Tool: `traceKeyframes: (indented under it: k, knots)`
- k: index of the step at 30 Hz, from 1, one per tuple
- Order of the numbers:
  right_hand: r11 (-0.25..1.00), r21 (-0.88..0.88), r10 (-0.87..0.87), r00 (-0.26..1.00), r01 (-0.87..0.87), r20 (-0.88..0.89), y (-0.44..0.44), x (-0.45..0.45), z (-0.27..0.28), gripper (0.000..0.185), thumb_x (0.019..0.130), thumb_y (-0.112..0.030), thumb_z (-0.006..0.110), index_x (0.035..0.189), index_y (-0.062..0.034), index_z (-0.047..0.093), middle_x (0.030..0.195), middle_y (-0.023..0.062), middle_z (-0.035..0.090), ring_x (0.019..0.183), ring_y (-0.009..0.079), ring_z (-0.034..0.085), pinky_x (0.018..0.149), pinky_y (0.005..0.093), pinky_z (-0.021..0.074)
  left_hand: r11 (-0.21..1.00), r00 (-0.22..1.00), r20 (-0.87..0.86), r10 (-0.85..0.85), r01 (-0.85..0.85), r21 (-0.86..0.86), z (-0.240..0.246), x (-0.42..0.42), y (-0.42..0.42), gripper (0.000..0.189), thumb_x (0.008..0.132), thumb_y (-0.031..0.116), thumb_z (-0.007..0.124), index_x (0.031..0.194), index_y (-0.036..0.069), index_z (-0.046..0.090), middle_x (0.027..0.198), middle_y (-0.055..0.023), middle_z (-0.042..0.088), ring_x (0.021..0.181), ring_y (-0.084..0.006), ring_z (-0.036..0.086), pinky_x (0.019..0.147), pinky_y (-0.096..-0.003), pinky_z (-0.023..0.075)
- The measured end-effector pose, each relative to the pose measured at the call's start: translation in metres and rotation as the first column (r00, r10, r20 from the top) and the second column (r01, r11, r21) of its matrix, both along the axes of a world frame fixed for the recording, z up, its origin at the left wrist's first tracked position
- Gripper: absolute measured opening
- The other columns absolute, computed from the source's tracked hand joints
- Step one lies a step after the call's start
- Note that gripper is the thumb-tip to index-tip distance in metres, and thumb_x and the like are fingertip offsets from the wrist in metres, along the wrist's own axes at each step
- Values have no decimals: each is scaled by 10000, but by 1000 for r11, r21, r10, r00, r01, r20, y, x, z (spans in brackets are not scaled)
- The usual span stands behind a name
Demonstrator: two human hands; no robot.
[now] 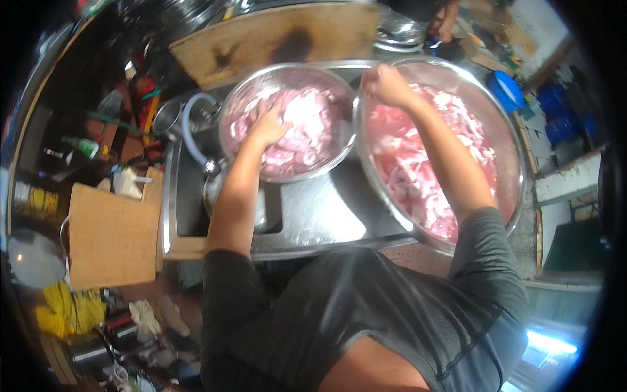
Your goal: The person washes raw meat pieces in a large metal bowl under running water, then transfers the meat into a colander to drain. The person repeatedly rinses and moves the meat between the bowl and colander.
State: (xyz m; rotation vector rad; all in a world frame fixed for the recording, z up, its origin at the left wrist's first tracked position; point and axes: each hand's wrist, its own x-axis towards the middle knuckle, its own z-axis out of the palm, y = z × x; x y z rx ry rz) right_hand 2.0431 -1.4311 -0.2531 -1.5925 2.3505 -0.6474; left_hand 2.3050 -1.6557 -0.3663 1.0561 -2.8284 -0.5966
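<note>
My left hand [270, 126] lies with its fingers spread on pale pink pieces of raw meat [306, 128]. They fill a round perforated metal colander [289, 177] above the steel sink counter [316, 208]. Curled and blurred, my right hand [387, 84] is at the upper left rim of a large metal basin [512, 196]. Whether it grips that rim or holds something cannot be made out. More raw meat [406, 169] sits in pinkish liquid in this basin, and my right forearm crosses over it.
A grey-blue hose [188, 127] arches beside the colander over the sink bowl [188, 191]. Behind stands a stained wooden board [289, 41]. To the left is a wooden cutting board [115, 237]; at right, a blue bucket [505, 92]. Another person's hand [446, 30] appears at the top.
</note>
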Motion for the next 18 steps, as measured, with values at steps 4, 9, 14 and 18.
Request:
traceKeyframes:
  k: [4,9,14,18]
  knots:
    - [939,294,139,979,-178,149,91,-6,-46,504,784,-266,790,1228,-43,706,1131,168,739,999,237,704,888,383,563,999,999,42,2,0,-44,12,-7,28,1055,831,464,792,1659,310,156,1662,-353,86,1543,-540,72,1233,-637,158]
    - [672,724,189,981,-156,36,120,23,-101,376,770,-308,768,1054,-63,787,1285,199,670,1273,402,577,1013,507,511,987,982,125,140,-148,59,41,-17,53,1084,773,302,846,1649,291,207,1698,-264,2,1541,-540,69,1166,-696,289]
    - [686,726,147,986,-42,-83,144,14,-107,335,774,-247,753,1046,-55,793,1216,185,706,1113,369,683,926,464,562,992,981,154,120,-112,-64,66,-25,74,989,789,267,794,1630,263,273,1688,-260,112,1534,-524,129,1195,-698,197]
    - [880,469,24,978,77,-207,177,8,-120,323,770,-300,756,945,-31,791,916,183,752,893,335,740,812,453,586,972,999,-43,-5,-5,-236,96,-40,125,744,841,225,731,1528,136,459,1640,-254,272,1520,-492,209,1214,-656,174]
